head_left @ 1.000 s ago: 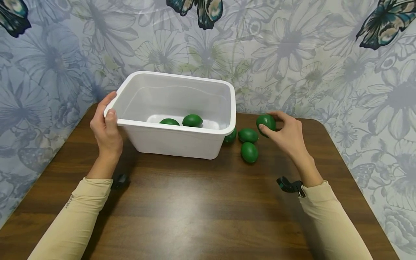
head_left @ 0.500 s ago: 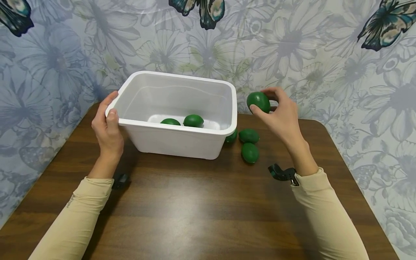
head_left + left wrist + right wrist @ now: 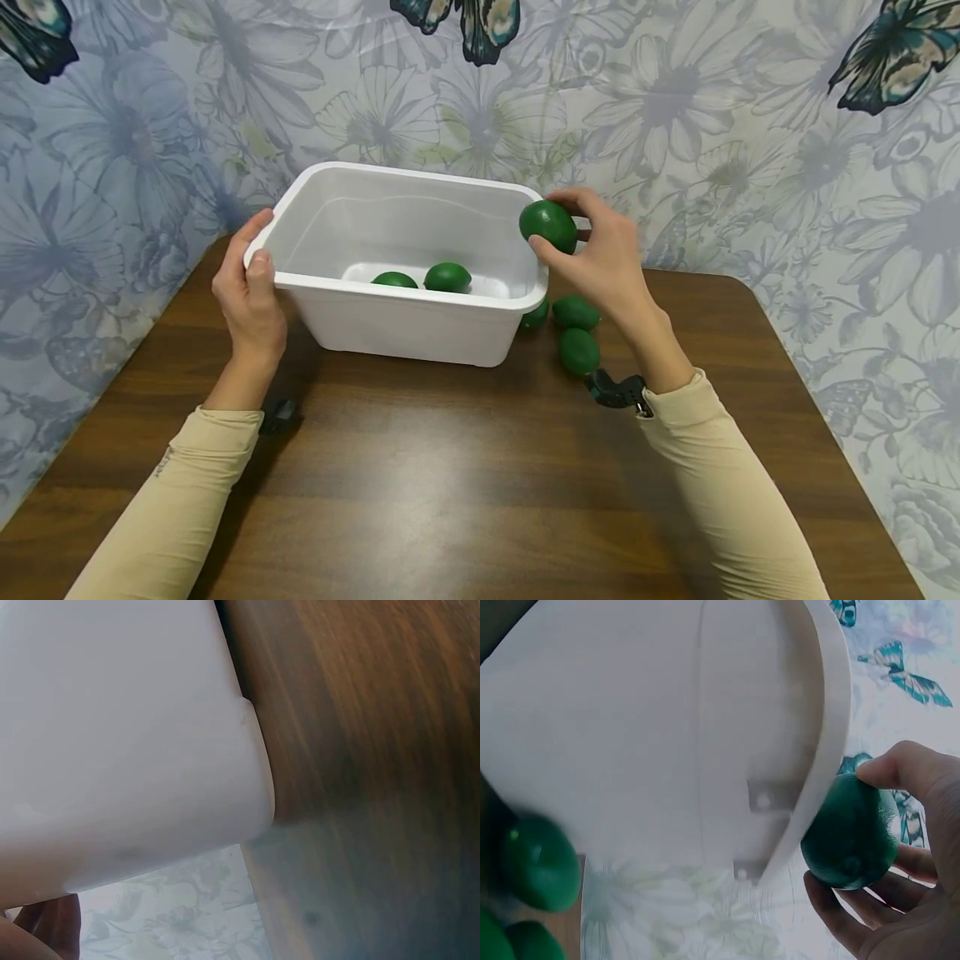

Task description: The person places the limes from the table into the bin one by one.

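Note:
My left hand (image 3: 253,312) grips the left end of a white plastic tub (image 3: 405,327), thumb at the near corner of its rim. In my right hand (image 3: 611,262) is a glossy green lime (image 3: 545,226), pinched between thumb and fingers at the tub's right rim. The right wrist view has this lime (image 3: 853,834) just beyond the rim, partly behind it. Two limes lie inside the tub, one (image 3: 447,277) in plain sight and another (image 3: 394,280) half hidden by the front wall. Most of the left hand is out of the left wrist view.
Right of the tub, several limes rest on the brown wooden table (image 3: 420,467): one (image 3: 576,312) behind, one (image 3: 579,351) in front, and one (image 3: 535,315) partly covered by the tub. A flower-patterned wall covering (image 3: 720,167) stands directly behind the table.
The right hand has lifted its lime off the table and carried it left to the tub's right rim. My left hand and the tub have stayed nearly still.

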`<state>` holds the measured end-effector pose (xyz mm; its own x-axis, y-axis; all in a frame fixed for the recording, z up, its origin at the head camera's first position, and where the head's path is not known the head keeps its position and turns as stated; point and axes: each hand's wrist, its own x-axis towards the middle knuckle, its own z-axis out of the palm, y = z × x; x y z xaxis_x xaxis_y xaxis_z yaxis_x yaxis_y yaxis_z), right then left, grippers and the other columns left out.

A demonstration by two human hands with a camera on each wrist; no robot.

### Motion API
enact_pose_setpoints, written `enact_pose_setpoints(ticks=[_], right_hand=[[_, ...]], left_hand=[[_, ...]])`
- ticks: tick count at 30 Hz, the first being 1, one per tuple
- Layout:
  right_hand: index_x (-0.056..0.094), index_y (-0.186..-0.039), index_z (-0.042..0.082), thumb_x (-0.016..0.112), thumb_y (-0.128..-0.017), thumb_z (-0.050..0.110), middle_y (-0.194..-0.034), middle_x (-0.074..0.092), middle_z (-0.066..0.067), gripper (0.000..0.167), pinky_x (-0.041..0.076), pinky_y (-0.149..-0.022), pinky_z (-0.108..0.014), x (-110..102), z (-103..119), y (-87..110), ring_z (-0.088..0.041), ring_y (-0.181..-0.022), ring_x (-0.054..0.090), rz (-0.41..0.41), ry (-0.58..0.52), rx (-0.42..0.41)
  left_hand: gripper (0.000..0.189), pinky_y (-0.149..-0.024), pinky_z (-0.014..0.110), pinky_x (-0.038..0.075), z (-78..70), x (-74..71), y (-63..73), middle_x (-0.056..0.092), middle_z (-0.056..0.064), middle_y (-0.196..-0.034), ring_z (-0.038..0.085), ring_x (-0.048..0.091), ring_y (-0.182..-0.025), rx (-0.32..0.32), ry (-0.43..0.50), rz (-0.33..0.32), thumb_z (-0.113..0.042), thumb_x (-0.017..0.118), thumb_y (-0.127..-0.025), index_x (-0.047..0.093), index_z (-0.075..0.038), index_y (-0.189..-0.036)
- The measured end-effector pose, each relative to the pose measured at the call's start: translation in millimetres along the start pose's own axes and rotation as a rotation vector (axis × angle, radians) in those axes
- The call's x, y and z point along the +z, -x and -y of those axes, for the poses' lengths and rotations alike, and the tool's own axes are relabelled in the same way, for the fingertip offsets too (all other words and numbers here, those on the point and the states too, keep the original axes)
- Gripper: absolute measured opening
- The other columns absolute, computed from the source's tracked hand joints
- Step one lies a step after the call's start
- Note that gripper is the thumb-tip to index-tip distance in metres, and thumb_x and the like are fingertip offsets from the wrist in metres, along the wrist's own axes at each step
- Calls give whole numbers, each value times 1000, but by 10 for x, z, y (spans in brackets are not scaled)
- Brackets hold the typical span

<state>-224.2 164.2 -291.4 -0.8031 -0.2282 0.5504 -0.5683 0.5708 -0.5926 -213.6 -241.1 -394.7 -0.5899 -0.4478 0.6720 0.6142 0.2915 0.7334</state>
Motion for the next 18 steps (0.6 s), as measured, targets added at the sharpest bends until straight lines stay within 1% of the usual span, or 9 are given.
enact_pose_setpoints(ticks=[4, 9, 12, 15, 18], right_hand=[[68, -132, 9, 81, -88, 24, -124, 74, -5, 48, 60, -90, -40, 94, 72, -54, -15, -117, 66, 35, 6, -37], [68, -130, 8, 82, -87, 24, -122, 75, -6, 48, 57, -95, -38, 206, 120, -101, -18, -115, 69, 98, 19, -74], [68, -129, 7, 82, -87, 24, -121, 76, -7, 47, 56, -92, -39, 271, 128, -110, -20, -108, 71, 142, 37, -99], [68, -128, 7, 82, -88, 25, -121, 76, -7, 46, 55, -87, -41, 324, 127, -115, -21, -101, 71, 194, 59, -105], [68, -129, 7, 82, -89, 25, -123, 75, -7, 46, 54, -87, -41, 356, 131, -118, -22, -100, 70, 257, 77, -78]], left_hand=[[60, -86, 22, 50, -6, -8, 1, 73, 13, -131, 19, 69, -106, -1, -1, 0, -41, 49, -88, 74, -12, -134], [60, -88, 22, 51, -11, -7, 2, 73, 12, -133, 19, 69, -108, 3, 4, 5, -41, 49, -88, 74, -11, -134], [60, -88, 22, 51, -10, -4, 2, 73, 12, -132, 18, 69, -108, 4, 4, 11, -41, 49, -88, 73, -12, -134], [60, -87, 22, 51, -7, -4, 1, 73, 13, -131, 18, 69, -107, 10, -2, 11, -41, 49, -88, 74, -12, -134], [60, -87, 22, 50, -4, -6, 4, 74, 13, -131, 17, 69, -108, 18, -12, 11, -41, 49, -88, 74, -12, -134]])
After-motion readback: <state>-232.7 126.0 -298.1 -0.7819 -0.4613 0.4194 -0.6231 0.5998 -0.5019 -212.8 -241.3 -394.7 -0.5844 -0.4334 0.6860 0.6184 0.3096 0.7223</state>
